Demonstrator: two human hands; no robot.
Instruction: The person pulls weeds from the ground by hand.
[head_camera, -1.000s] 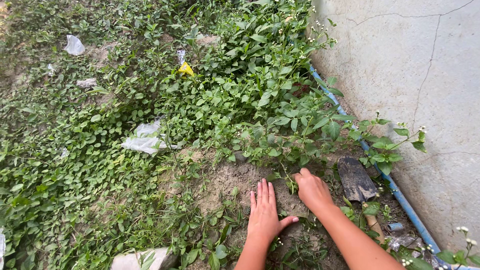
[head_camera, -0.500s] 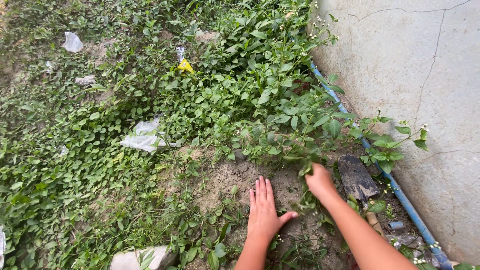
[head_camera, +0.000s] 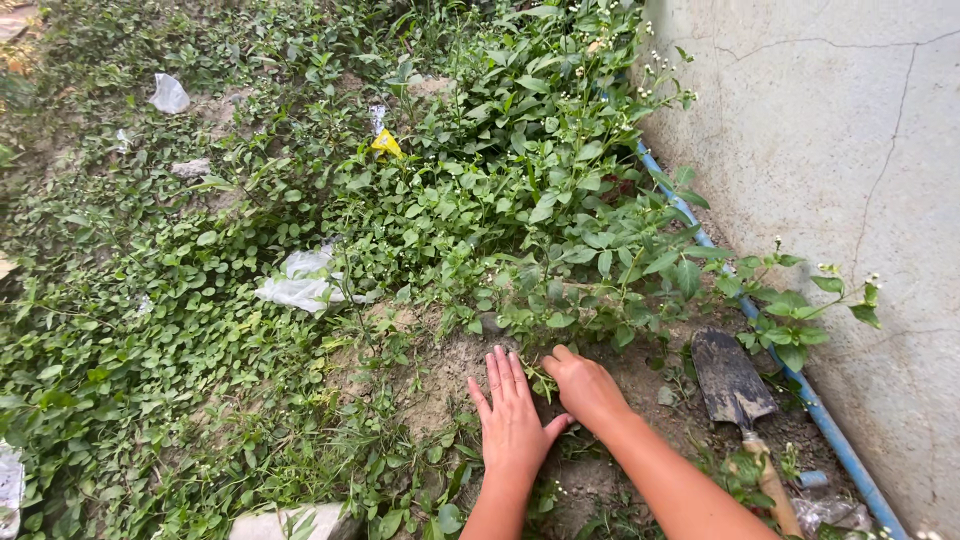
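Observation:
My left hand (head_camera: 512, 425) lies flat, fingers together, pressed on a patch of bare brown soil (head_camera: 450, 375). Just to its right, my right hand (head_camera: 586, 388) is closed in a fist at ground level, gripping the thin stems of a green weed (head_camera: 545, 378) at the foot of a thick clump of leafy weeds (head_camera: 560, 250). The two hands almost touch at the thumbs. A rusty garden trowel (head_camera: 733, 378) with a wooden handle lies on the soil to the right of my right forearm.
A cracked grey concrete wall (head_camera: 830, 150) runs along the right, with a blue pipe (head_camera: 800, 390) at its foot. Low green ground cover spreads to the left, littered with white plastic scraps (head_camera: 300, 285) and a yellow wrapper (head_camera: 387, 144). A pale stone (head_camera: 290, 522) sits at the bottom edge.
Half a second ago my right hand was lifted with a pulled clump of weeds. It is now back down at the soil, gripping stems further left. My left hand stayed flat.

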